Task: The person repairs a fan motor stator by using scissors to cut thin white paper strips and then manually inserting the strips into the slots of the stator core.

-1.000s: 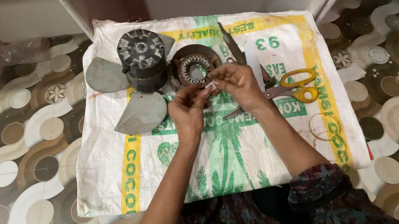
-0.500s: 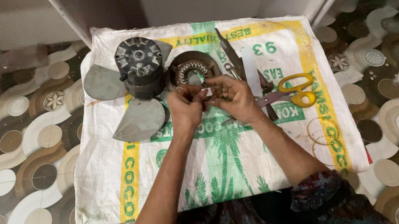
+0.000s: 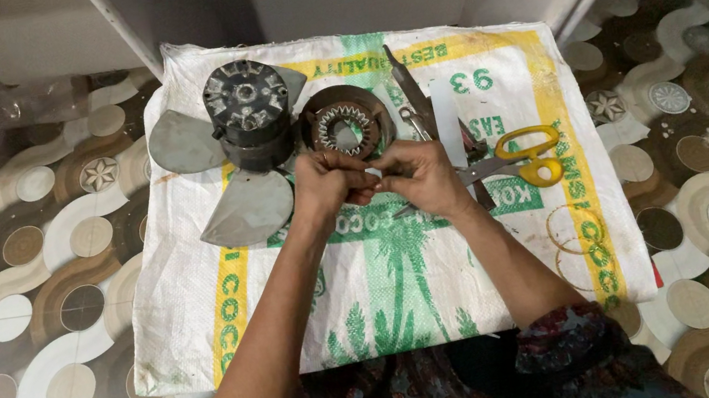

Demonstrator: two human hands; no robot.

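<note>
Head view looks straight down at a white woven sack spread flat on a patterned floor, with green and yellow printing on the cloth. Both hands meet over the upper middle of the sack. Left hand is curled, its fingers bent in toward the right hand; right hand is curled the same way, and the fingertips of the two touch. Something small sits pinched between them, but it is hidden by the fingers and I cannot tell what it is. Each grip is clenched around that small piece.

Just beyond the hands lies a round metal ring with teeth on its inner edge, flat on the sack and very near the left knuckles. Beside the ring, to the left, stands a dark fan motor with grey fan blades spreading from it; one blade reaches down close to the left wrist, another points out over the sack's left edge. To the right of the hands rest scissors with yellow handles, blades pointing toward the right hand. A slim dark tool lies slanted above the scissors, with other small metal tools beside it. Dark patterned sleeves show at the bottom edge.
</note>
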